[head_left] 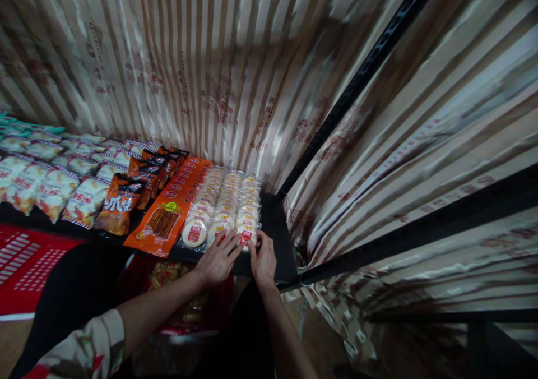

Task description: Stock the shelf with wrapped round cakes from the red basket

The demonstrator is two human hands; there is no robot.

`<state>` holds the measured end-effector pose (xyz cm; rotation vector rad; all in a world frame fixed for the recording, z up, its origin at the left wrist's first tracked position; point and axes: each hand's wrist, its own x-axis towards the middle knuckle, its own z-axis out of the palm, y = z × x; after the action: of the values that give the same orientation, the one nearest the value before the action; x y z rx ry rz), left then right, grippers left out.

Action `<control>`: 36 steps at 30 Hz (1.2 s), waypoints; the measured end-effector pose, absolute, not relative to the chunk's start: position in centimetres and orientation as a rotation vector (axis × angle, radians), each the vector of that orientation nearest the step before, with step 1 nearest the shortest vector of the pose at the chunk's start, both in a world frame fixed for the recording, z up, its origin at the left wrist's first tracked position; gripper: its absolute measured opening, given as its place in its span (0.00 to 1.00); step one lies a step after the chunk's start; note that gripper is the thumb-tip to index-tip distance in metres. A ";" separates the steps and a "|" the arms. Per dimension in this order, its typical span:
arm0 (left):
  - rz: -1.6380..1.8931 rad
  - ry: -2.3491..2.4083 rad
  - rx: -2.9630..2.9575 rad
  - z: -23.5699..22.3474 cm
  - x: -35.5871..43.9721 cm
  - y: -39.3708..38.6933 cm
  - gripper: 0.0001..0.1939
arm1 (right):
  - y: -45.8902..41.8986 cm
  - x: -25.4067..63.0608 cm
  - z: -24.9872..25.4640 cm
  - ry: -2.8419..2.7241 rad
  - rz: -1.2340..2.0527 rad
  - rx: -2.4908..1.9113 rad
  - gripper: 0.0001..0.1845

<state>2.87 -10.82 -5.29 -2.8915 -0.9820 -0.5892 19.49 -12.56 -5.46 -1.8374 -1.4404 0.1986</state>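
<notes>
Three rows of round white rice crackers in clear wrappers point(222, 205) lie on a black shelf point(277, 227). My left hand point(218, 258) reaches over the front packets of the middle and right rows, its fingers stretched out and touching the wrappers. My right hand point(263, 258) is at the right front corner, with thumb and curled fingers on the edge of the front rice cracker packet point(246, 236). Part of that packet is hidden under my fingers. Left of the crackers lies a flat orange snack bag point(168, 208) with brown sticks pictured on it.
Black-and-orange snack bags point(120, 202) and several rows of white snack bags point(86, 199) fill the shelf leftward. A red basket point(25, 267) stands low at left. Striped sheeting point(235, 76) hangs behind, and a black metal post point(336, 110) rises at the right.
</notes>
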 end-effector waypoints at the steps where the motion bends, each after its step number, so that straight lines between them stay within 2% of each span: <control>1: -0.594 -0.984 -2.888 -5.4 2.9 -10.8 0.27 | -12.5 19.4 -5.4 -1.445 0.192 -1.841 0.20; 17: -0.721 -1.134 -2.776 -5.1 2.9 -11.0 0.29 | -12.3 19.4 -5.4 -1.476 0.176 -1.828 0.21; 22: -0.731 -1.058 -2.776 -4.7 2.3 -10.2 0.28 | -11.4 19.9 -5.5 -1.408 0.135 -1.721 0.27; 31: -0.774 -1.006 -2.801 -4.0 2.1 -8.8 0.28 | -6.8 20.0 -5.1 -1.289 0.412 -1.701 0.38; 36: -0.790 -1.032 -2.807 -4.4 2.2 -8.6 0.29 | -5.4 19.6 -5.7 -1.354 0.403 -1.693 0.37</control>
<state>2.16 -8.58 -4.45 -2.8066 -1.0323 -0.7900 19.63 -5.43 -5.74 -1.6927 -1.3538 0.4029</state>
